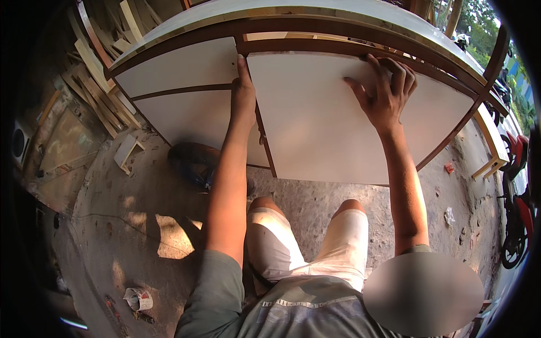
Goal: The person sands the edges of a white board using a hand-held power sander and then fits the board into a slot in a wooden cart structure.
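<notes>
A large white door panel stands at the front of a wooden cabinet with a dark brown frame. My right hand is open against the panel's upper part. Its fingers are spread and bent near the top edge, and the thumb rests out on the white face. My left hand is at the dark upright beside the panel's upper left corner. One digit points up along the wood; the other fingers are hidden, so its grip is unclear. Left of it are a white drawer front and a second white panel.
Wood strips lean at the far left, above a small wooden piece. A dark rounded thing lies by my left forearm. A white tub stands lower left. At right are a wooden bench and a red motorcycle.
</notes>
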A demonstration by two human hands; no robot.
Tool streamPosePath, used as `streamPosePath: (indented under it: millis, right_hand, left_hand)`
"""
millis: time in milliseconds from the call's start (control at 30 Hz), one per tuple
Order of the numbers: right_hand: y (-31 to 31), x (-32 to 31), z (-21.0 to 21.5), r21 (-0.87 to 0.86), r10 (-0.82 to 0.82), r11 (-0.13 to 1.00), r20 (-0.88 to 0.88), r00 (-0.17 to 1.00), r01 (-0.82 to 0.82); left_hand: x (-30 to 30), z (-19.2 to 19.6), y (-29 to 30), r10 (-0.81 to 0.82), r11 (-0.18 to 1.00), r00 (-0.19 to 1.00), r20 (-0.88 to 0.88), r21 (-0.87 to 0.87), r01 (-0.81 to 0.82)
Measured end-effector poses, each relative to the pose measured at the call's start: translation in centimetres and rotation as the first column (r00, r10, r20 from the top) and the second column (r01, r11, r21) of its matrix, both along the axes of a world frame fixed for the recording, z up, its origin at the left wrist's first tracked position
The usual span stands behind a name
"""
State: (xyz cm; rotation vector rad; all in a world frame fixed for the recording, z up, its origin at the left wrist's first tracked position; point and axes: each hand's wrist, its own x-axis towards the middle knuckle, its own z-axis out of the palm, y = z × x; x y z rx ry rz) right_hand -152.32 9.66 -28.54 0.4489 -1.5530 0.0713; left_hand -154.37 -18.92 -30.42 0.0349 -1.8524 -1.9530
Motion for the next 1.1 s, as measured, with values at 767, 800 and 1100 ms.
streamPosePath:
  millis: [767,800,1100]
  right_hand:
    - [0.3,1.8,1.3,-0.014,0.103,0.995,0.025,0.994,-0.102]
    - [0.0,1.9,1.1,-0.013,0.117,0.993,0.036,0.992,-0.117]
    - [-0.6,4.5,4.0,0.03,0.066,0.997,0.261,0.963,-0.077]
  left_hand:
    - [2.4,-0.2,0.1,-0.211,0.956,0.97,-0.119,0.179,0.23]
    - [2.4,-0.3,-0.2,-0.215,0.957,0.97,-0.117,0.172,0.233]
    - [-0.7,-2.7,-2.6,-0.233,0.96,0.972,-0.015,0.155,0.233]
